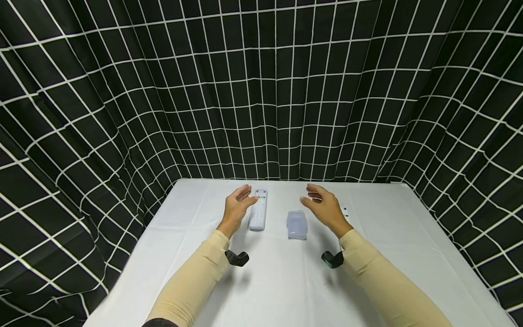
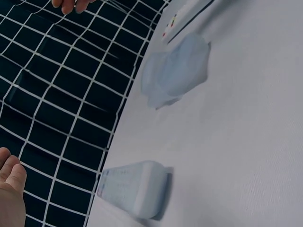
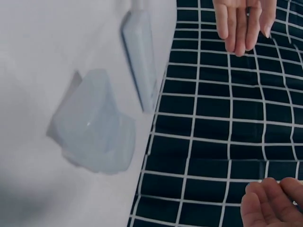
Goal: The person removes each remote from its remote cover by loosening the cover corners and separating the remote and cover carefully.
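Observation:
Both hands hover above the white table, fingers relaxed and holding nothing. My left hand [image 1: 237,208] is nearest a white remote control [image 1: 258,211], its fingertips overlapping the remote's far left edge in the head view. In the middle lies a limp, translucent bluish cover [image 1: 297,225], creased and crumpled, also plain in the right wrist view as a cover [image 3: 94,125]. My right hand [image 1: 324,206] is up and to the right of it. A second white remote [image 2: 187,16] with coloured buttons is mostly hidden in the head view behind my right hand and wrist.
A white cloth covers the table [image 1: 269,281]. Black curtain [image 1: 269,91] with a white grid surrounds its back and sides. Each wrist wears a dark camera mount, the left mount [image 1: 237,258] and right mount [image 1: 333,259] both above the table's near half.

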`<control>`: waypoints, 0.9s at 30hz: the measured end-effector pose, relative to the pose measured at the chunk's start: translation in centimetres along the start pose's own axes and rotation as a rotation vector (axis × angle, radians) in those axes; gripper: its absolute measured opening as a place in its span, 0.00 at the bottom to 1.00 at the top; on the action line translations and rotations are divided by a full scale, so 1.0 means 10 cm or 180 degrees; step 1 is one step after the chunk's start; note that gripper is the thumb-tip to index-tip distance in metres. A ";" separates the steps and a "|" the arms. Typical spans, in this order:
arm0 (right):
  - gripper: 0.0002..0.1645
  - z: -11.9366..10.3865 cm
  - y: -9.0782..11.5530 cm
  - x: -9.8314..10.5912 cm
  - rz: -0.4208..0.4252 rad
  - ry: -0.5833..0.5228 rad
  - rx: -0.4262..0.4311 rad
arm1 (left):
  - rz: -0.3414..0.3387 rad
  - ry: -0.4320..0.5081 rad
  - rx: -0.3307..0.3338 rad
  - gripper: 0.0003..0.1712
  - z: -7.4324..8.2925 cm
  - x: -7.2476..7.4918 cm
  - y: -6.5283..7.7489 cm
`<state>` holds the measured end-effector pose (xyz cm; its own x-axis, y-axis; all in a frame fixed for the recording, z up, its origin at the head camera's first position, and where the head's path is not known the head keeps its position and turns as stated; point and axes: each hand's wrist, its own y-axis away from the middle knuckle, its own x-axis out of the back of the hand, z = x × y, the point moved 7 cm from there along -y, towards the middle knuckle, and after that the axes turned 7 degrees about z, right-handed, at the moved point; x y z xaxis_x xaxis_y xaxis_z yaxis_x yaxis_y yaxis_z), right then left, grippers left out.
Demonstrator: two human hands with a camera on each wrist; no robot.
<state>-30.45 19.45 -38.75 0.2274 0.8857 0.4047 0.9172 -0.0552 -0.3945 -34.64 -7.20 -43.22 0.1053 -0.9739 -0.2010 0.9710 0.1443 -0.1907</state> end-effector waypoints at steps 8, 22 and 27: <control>0.31 -0.10 -0.02 -0.16 -0.0093 -0.0175 0.0071 | 0.0037 -0.0043 -0.0016 0.35 0.01 0.10 0.00; 0.31 -0.15 -0.04 -0.48 -0.0174 -0.0232 0.0115 | 0.0062 0.0007 0.0032 0.35 -0.08 0.26 -0.01; 0.31 -0.13 -0.04 -0.60 -0.0200 -0.0208 0.0053 | 0.0075 0.0032 0.0017 0.35 -0.11 0.27 -0.02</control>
<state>-31.71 13.52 -39.96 0.1474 0.9154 0.3747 0.9234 0.0084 -0.3838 -34.74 -9.69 -44.80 0.1259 -0.9685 -0.2150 0.9694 0.1661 -0.1807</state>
